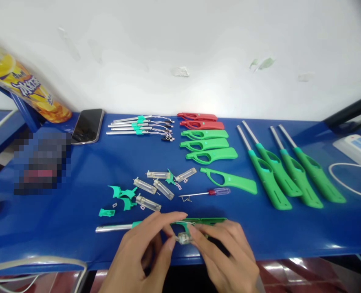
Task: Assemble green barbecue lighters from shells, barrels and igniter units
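Both hands meet at the table's front edge over a clear fuel tank (184,238). My right hand (231,254) is closed round the tank, most of which its fingers hide. My left hand (145,252) pinches at the tank's near end with thumb and forefinger; what lies between those fingertips is too small to name. Behind the hands lies an opened green lighter body (212,220), partly covered by them. Its silver tube (113,228) sticks out to the left. A thin white wire (183,222) shows close to the right fingertips.
Loose clear tanks (145,186), teal plastic parts (127,193) and a screwdriver (205,192) lie beyond the hands. Farther back are metal tubes with wires (125,133), green shells (211,155) and red shells (199,125). Assembled lighters (269,179) lie right; a phone (88,126) and bottle (30,87) left.
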The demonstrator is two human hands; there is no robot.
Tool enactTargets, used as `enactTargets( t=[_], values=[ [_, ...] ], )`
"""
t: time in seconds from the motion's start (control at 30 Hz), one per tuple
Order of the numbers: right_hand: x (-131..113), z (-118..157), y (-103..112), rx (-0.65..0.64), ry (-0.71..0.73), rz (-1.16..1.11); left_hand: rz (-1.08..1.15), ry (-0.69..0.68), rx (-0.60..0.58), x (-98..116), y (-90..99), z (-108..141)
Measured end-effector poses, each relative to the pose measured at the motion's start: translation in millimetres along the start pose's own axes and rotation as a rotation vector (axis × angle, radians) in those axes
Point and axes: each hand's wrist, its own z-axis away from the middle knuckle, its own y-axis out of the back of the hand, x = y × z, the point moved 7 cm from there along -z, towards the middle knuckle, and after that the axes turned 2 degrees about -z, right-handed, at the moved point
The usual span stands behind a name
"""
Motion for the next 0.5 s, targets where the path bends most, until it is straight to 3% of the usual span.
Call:
enactTargets(
  t=[0.17, 0.5],
  values=[
    [1, 1, 1, -0.022, 0.008, 0.010, 0.126, 0.017, -0.087, 6, -1.5, -4],
    [5, 7, -2, -0.165, 0.009, 0.019, 0.309, 0.159, -0.145, 6, -9.7, -5]
  ],
)
